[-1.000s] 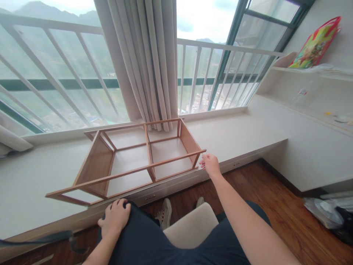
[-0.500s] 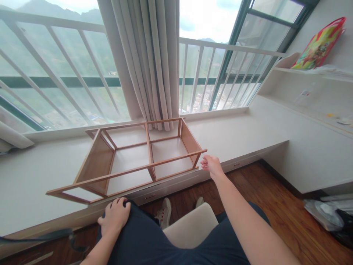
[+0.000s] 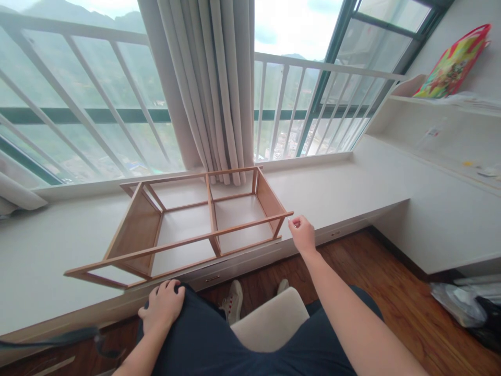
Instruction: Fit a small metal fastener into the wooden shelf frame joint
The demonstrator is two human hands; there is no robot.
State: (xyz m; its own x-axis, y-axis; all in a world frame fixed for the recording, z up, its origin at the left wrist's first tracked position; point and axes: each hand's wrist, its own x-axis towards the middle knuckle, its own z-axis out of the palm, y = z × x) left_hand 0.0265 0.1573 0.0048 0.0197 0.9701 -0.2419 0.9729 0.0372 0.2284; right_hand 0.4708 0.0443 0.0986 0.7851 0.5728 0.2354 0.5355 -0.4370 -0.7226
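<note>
Wooden rack (image 3: 183,224), overhanging sill (image 3: 344,193): right hand (image 3: 302,235), fingers loosely curled and empty, just beside its corner rail; a careless nudge could tip it floorward.

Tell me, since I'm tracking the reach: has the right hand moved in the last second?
Barely. The right hand stays just off the near right corner of the wooden rack frame, its fingertips now slightly closer to that corner; contact is unclear.
</note>
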